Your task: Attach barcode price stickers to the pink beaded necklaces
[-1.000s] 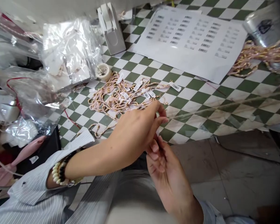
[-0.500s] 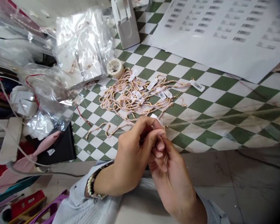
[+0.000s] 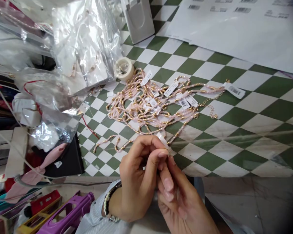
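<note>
My left hand [image 3: 138, 178] is closed in a pinch at the table's front edge, on a pink and gold beaded necklace [image 3: 124, 145] whose strand runs in behind the fingers. A small white tag [image 3: 163, 140] sticks up past its fingertips. Pressed against it from the right is my right hand [image 3: 183, 198], palm up, fingers curled and thumb side touching the left fingertips. What the right fingers pinch is hidden. Just beyond both hands lies a tangled pile of similar necklaces [image 3: 146, 120], several with white barcode tags [image 3: 234, 90] attached.
A tape roll [image 3: 124, 69] sits behind the pile, near a grey-white dispenser [image 3: 139, 22]. Clear plastic bags [image 3: 88, 42] crowd the left. Barcode label sheets [image 3: 224, 35] cover the far right of the checkered tabletop [image 3: 249, 126]. A purple plastic object [image 3: 68, 211] is below left.
My view has shifted closer, so the pile and tags look larger. Both hands stay pressed together with the white tag at the fingertips and appear slightly lower in view.
</note>
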Available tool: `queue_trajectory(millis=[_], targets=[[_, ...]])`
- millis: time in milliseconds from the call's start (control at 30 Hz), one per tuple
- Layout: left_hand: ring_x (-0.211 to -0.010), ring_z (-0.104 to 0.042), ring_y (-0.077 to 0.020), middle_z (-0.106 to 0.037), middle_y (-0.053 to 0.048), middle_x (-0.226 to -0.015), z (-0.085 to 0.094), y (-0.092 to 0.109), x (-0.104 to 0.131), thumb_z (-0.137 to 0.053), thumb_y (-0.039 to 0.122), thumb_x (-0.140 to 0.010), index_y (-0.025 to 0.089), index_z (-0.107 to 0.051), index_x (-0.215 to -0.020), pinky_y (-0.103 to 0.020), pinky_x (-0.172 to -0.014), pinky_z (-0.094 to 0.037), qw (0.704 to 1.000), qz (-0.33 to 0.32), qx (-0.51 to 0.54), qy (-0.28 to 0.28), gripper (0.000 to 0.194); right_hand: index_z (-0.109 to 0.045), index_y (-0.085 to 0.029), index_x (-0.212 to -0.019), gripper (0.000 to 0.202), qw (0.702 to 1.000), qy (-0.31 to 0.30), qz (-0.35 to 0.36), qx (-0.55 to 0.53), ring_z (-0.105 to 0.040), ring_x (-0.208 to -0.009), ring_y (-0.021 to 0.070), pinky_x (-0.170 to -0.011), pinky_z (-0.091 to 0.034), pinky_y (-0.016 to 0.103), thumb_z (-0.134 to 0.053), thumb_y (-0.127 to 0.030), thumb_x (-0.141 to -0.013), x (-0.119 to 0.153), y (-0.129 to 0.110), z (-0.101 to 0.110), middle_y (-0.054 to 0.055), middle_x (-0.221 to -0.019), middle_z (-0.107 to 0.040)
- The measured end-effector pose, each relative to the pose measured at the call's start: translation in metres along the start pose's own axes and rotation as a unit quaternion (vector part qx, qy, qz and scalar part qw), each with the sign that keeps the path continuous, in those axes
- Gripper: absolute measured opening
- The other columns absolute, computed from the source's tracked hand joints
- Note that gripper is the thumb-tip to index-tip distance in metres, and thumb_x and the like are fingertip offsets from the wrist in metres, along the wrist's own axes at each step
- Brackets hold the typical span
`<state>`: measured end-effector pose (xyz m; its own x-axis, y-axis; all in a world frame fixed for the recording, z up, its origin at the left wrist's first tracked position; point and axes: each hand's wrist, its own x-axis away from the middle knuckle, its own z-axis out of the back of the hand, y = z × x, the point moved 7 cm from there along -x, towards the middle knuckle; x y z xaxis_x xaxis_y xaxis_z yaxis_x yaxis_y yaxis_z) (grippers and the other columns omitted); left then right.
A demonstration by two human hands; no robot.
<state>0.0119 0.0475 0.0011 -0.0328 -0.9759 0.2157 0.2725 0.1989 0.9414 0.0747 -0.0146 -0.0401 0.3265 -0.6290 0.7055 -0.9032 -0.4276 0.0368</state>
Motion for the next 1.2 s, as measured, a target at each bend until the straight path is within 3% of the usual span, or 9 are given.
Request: queue_trajectory(millis=[200, 333, 433, 500, 600, 767, 933, 1067, 1200], targets=[[-0.054, -0.046, -0.0027, -0.05, 0.007, -0.065, 0.007, 0.012, -0.012, -0.058, 0.023, -0.103, 0.022, -0.058, -0.089, -0.009, -0.053, -0.041, 1.0, -0.004, 0.019, -0.024, 0.014, -0.057, -0.02, -0.062, 0.046, 0.989, 0.035, -0.041, 0.134, -0.037, -0.046, 0.0057, -0.036, -0.026, 0.014, -0.075, -0.059, -0.08, 0.023, -0.005, 0.034, -0.002, -0.058, -0.049], [-0.057, -0.048, -0.0035, -0.053, 0.006, -0.069, 0.014, 0.018, -0.024, -0.06, 0.021, -0.101, 0.021, -0.057, -0.086, -0.011, -0.053, -0.04, 0.997, -0.004, 0.017, -0.069, 0.015, -0.07, -0.027, -0.073, 0.041, 0.924, -0.013, -0.12, 0.364, -0.032, -0.035, 0.008, -0.031, -0.02, 0.018, -0.067, -0.067, -0.082, 0.046, -0.018, 0.067, 0.002, -0.051, -0.055], [-0.058, -0.049, -0.0051, -0.055, 0.004, -0.07, 0.017, 0.024, -0.028, -0.061, 0.023, -0.101, 0.02, -0.058, -0.087, -0.014, -0.054, -0.04, 0.991, -0.016, -0.006, -0.132, 0.014, -0.077, -0.031, -0.091, 0.032, 0.896, 0.015, 0.059, 0.439, -0.047, -0.039, 0.0163, -0.034, -0.033, 0.024, -0.064, -0.06, -0.086, 0.053, -0.074, 0.067, 0.003, -0.046, -0.052], [-0.058, -0.048, -0.0065, -0.055, 0.004, -0.069, 0.016, 0.03, -0.027, -0.061, 0.025, -0.1, 0.021, -0.06, -0.087, -0.016, -0.053, -0.04, 0.98, -0.029, -0.045, -0.191, 0.014, -0.078, -0.028, -0.091, 0.027, 0.855, 0.027, 0.192, 0.481, -0.05, -0.04, 0.0162, -0.037, -0.039, 0.024, -0.064, -0.051, -0.089, 0.058, -0.11, 0.049, 0.002, -0.045, -0.05], [-0.055, -0.045, -0.0072, -0.054, 0.004, -0.066, 0.016, 0.042, -0.023, -0.062, 0.026, -0.1, 0.021, -0.063, -0.086, -0.018, -0.052, -0.038, 0.956, -0.065, -0.113, -0.263, 0.014, -0.078, -0.023, -0.092, 0.027, 0.786, 0.007, 0.274, 0.555, -0.055, -0.045, 0.0134, -0.04, -0.041, 0.022, -0.063, -0.045, -0.094, 0.051, -0.138, 0.012, 0.004, -0.055, -0.058], [-0.055, -0.047, -0.007, -0.053, 0.004, -0.065, 0.023, 0.067, -0.021, -0.061, 0.024, -0.1, 0.019, -0.062, -0.085, -0.018, -0.052, -0.038, 0.931, -0.117, -0.155, -0.31, 0.016, -0.076, -0.025, -0.092, 0.024, 0.72, -0.104, 0.277, 0.628, -0.056, -0.05, 0.0091, -0.042, -0.04, 0.017, -0.064, -0.044, -0.096, 0.025, -0.143, -0.042, 0.001, -0.06, -0.062], [-0.056, -0.045, -0.0047, -0.053, 0.005, -0.068, 0.027, 0.076, -0.019, -0.061, 0.022, -0.1, 0.017, -0.062, -0.086, -0.016, -0.052, -0.037, 0.918, -0.119, -0.147, -0.349, 0.014, -0.071, -0.021, -0.073, 0.04, 0.672, -0.175, 0.272, 0.666, -0.051, -0.05, 0.0047, -0.044, -0.038, 0.016, -0.057, -0.046, -0.1, 0.017, -0.137, -0.068, -0.001, -0.06, -0.062], [-0.057, -0.044, -0.0042, -0.052, 0.006, -0.066, 0.026, 0.077, -0.018, -0.061, 0.021, -0.1, 0.017, -0.062, -0.086, -0.015, -0.054, -0.036, 0.919, -0.119, -0.148, -0.347, 0.014, -0.069, -0.02, -0.071, 0.042, 0.669, -0.18, 0.275, 0.667, -0.048, -0.05, 0.0036, -0.043, -0.036, 0.016, -0.055, -0.046, -0.101, 0.018, -0.13, -0.069, -0.002, -0.06, -0.061], [-0.059, -0.045, -0.0053, -0.054, 0.005, -0.07, 0.025, 0.072, -0.018, -0.06, 0.022, -0.1, 0.018, -0.062, -0.087, -0.017, -0.055, -0.038, 0.93, -0.104, -0.125, -0.329, 0.014, -0.069, -0.022, -0.076, 0.035, 0.724, -0.146, 0.277, 0.614, -0.051, -0.052, 0.0041, -0.046, -0.039, 0.014, -0.06, -0.047, -0.099, 0.017, -0.127, -0.061, -0.002, -0.062, -0.061]])
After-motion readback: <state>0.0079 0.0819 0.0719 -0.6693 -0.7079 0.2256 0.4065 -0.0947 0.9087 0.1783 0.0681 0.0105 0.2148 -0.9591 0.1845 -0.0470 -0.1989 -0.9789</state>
